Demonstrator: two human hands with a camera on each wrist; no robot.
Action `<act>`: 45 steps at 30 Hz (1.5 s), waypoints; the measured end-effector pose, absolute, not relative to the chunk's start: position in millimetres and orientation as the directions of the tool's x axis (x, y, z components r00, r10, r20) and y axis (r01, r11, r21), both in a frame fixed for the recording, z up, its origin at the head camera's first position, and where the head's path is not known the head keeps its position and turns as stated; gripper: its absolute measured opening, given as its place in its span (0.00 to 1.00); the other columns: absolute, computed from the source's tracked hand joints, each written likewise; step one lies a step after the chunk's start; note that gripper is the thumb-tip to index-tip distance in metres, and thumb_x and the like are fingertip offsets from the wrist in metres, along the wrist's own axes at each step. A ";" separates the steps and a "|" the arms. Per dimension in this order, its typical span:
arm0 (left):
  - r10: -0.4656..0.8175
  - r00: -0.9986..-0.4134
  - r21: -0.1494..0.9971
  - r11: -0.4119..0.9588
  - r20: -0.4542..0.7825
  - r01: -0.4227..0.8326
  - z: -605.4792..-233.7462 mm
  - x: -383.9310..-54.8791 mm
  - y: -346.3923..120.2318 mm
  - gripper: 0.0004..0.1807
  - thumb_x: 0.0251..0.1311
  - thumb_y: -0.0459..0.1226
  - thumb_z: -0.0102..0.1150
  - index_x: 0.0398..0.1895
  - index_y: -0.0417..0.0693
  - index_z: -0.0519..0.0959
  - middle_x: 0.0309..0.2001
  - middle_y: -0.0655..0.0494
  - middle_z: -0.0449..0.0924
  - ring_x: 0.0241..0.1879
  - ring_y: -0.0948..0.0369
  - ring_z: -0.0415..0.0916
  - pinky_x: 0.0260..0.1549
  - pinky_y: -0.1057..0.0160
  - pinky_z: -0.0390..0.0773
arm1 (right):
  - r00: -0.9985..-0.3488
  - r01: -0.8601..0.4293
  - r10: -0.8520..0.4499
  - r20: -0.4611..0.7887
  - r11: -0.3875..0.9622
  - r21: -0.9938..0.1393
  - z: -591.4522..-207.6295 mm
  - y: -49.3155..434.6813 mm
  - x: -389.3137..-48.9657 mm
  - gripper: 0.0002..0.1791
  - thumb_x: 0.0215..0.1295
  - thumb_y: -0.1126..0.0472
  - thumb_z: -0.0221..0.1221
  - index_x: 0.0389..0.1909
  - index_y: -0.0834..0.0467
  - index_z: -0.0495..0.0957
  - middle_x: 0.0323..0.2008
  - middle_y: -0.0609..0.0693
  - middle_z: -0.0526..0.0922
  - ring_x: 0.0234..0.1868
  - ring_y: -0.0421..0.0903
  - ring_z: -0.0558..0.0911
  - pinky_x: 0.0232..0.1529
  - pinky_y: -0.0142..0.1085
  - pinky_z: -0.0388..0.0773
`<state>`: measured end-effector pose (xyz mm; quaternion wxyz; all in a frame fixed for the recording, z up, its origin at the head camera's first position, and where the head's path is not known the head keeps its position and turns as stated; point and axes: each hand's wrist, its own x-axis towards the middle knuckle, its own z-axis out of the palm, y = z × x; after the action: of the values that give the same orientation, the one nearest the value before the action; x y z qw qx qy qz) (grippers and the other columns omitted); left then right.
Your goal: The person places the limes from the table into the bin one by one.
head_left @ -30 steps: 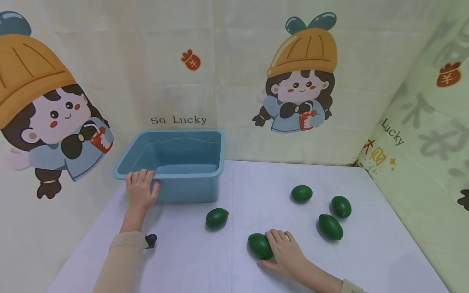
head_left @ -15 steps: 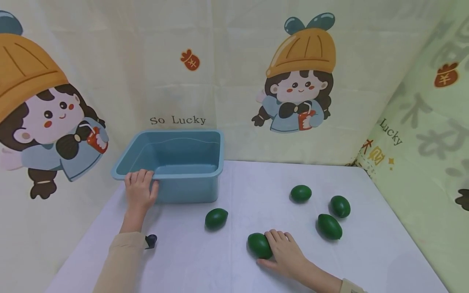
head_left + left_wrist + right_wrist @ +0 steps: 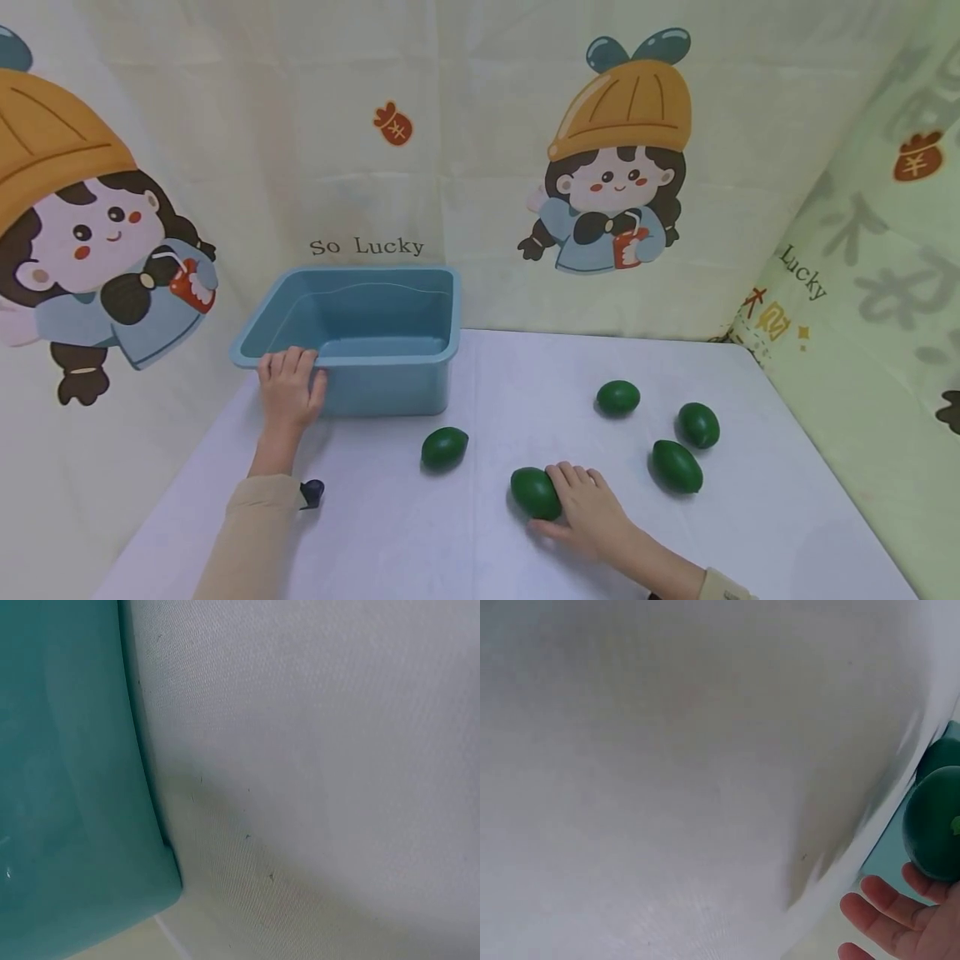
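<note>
My left hand [image 3: 288, 392] grips the front rim of the blue plastic bin [image 3: 390, 387] near its left corner, fingers over the edge and thumb outside. Nothing lies on the visible part of the bin's floor. My right hand [image 3: 596, 517] holds a green lime [image 3: 531, 492] from its right side, thumb below and fingers above, low over the white table. In the right wrist view, the fingertips [image 3: 874, 885] show beside that lime [image 3: 934, 825]. Another lime [image 3: 445, 448] lies between the bin and my right hand. The left hand is not visible in the left wrist view.
Towards the right lie three more limes: one at the back [image 3: 618, 398], one near the edge [image 3: 699, 425] and one in front of it [image 3: 677, 467]. A printed cloth backdrop [image 3: 487, 167] rises behind the white table [image 3: 420, 533]. A small dark object [image 3: 312, 493] shows beside the left sleeve.
My right hand and its lime have shifted slightly away from me. The left hand stays at the bin rim, and the other limes lie where they were.
</note>
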<state>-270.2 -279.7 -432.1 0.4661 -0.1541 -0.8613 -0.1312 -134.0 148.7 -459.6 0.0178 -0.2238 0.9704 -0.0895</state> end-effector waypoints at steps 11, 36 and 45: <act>0.131 -0.524 0.093 0.920 0.842 0.379 -433.0 -267.8 -278.2 0.21 0.56 0.44 0.35 0.36 0.34 0.71 0.34 0.38 0.67 0.38 0.42 0.61 0.47 0.42 0.52 | -0.917 -0.398 -0.385 0.106 0.905 -0.153 -453.3 152.0 -144.5 0.39 0.49 0.35 0.56 0.53 0.61 0.67 0.47 0.54 0.72 0.47 0.53 0.73 0.49 0.51 0.67; 0.112 -0.479 0.099 0.914 0.871 0.394 -433.6 -270.3 -275.6 0.19 0.53 0.40 0.35 0.35 0.33 0.70 0.34 0.38 0.68 0.38 0.42 0.62 0.46 0.42 0.53 | -0.895 -0.384 -0.341 0.288 0.917 -0.107 -429.7 165.3 -167.4 0.39 0.48 0.38 0.60 0.50 0.65 0.67 0.46 0.57 0.72 0.50 0.56 0.72 0.51 0.52 0.65; 0.111 -0.441 0.089 0.908 0.891 0.408 -432.1 -271.7 -274.2 0.17 0.53 0.39 0.37 0.34 0.33 0.71 0.32 0.38 0.68 0.36 0.41 0.62 0.45 0.42 0.53 | -0.871 -0.416 -0.368 0.326 0.905 -0.091 -423.6 163.7 -174.4 0.38 0.48 0.38 0.60 0.48 0.64 0.67 0.45 0.55 0.71 0.48 0.55 0.73 0.50 0.51 0.66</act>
<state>-271.7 -274.2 -432.1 0.5055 -0.1552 -0.8359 -0.1473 -174.4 163.7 -423.6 -0.1523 -0.2035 0.9639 -0.0795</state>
